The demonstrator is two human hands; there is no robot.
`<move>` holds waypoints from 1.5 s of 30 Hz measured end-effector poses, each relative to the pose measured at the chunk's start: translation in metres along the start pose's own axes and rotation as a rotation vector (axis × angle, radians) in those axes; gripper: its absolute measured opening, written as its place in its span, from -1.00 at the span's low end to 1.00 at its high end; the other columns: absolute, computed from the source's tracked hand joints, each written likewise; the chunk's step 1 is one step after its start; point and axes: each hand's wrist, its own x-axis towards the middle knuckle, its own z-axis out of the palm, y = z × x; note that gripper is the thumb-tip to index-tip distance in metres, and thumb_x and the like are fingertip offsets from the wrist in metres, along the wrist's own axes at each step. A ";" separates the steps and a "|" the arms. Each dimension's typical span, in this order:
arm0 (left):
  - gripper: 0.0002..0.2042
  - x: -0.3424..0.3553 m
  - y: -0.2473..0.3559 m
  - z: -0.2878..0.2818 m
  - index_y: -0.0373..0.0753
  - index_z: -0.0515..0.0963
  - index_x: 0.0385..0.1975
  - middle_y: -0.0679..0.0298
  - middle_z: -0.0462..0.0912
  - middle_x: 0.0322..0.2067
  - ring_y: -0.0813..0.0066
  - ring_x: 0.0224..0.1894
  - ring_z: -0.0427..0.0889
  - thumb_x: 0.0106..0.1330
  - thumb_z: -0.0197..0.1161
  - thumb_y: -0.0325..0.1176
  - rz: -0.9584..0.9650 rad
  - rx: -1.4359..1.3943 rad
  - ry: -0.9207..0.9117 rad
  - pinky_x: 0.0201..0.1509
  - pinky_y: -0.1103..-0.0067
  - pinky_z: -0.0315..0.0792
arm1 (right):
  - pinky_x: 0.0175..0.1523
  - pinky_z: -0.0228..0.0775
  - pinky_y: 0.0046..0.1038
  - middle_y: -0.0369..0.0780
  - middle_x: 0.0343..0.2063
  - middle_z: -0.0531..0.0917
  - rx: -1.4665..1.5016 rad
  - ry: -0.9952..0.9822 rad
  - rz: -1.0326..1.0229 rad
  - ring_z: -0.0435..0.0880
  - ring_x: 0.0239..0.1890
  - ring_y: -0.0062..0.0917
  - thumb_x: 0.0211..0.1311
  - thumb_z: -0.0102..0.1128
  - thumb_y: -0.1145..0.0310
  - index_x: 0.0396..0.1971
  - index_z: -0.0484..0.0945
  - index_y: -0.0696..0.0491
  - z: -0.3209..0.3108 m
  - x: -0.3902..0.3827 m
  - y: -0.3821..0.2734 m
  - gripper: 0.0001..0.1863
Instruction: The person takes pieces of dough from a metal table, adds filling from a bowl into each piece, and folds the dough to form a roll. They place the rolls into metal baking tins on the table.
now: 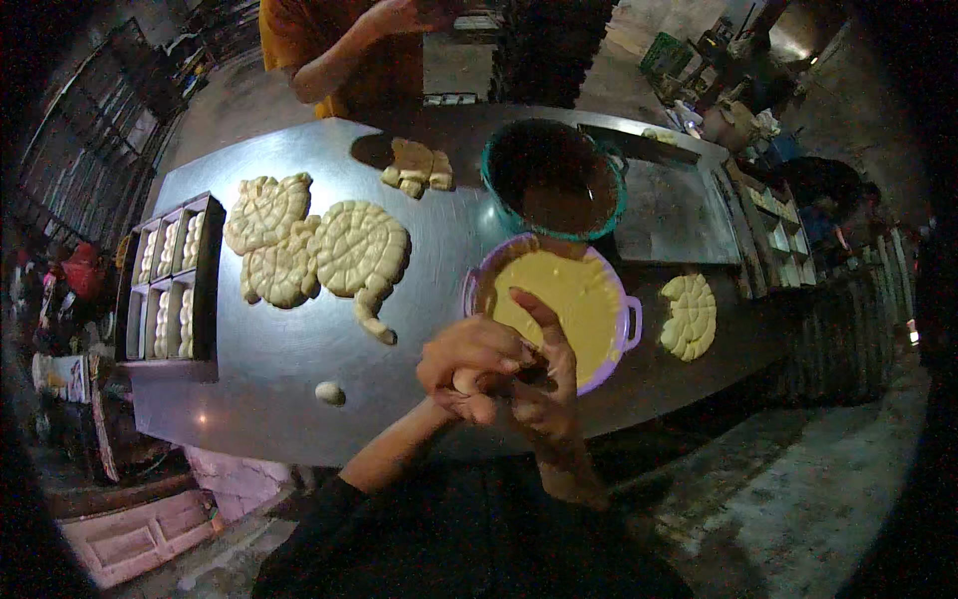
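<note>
I'm seeing the left hand (471, 361) curling its fingers against the right hand (549, 389), one right digit sticking out; can't tell if either is grasping anything. Purple basin (603, 375) of yellow paste (559, 290) is sitting just beyond; dough ball (329, 392) is lying left on metal table (249, 369).

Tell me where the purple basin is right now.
The purple basin sits on the metal table slightly right of centre in the head view, just nearer than the teal basin, partly hidden by the right hand, with flat dough to its right.
</note>
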 end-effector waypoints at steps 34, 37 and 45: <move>-0.68 -0.047 -0.042 -0.108 -0.22 0.47 0.07 0.37 0.55 -0.19 0.60 -0.15 0.47 0.43 0.09 -0.21 -1.446 -0.219 0.490 0.02 0.61 0.31 | -0.05 0.47 -0.44 -0.17 -0.34 0.65 -1.220 0.155 0.175 0.65 -0.23 -0.49 0.49 -0.23 0.01 0.06 0.52 0.18 -0.145 0.214 0.024 -0.45; -0.64 -0.028 -0.022 -0.089 -0.23 0.43 0.12 0.33 0.54 -0.10 0.58 -0.05 0.47 0.46 0.05 -0.15 -1.382 -0.199 0.472 0.09 0.60 0.31 | -0.07 0.52 -0.45 -0.20 -0.15 0.63 -0.405 0.221 0.313 0.64 -0.16 -0.51 0.49 -0.16 0.13 0.19 0.36 0.16 -0.087 0.174 0.008 -0.53; -0.53 -0.022 0.038 -0.037 -0.30 0.41 0.12 0.26 0.53 0.04 0.45 0.08 0.48 0.47 -0.03 -0.02 -1.490 -0.660 0.773 0.22 0.50 0.32 | 0.01 0.55 -0.40 -0.13 -0.07 0.58 -0.157 0.036 0.145 0.63 -0.12 -0.45 0.37 0.01 0.49 0.22 0.25 0.17 -0.015 0.036 0.012 -0.56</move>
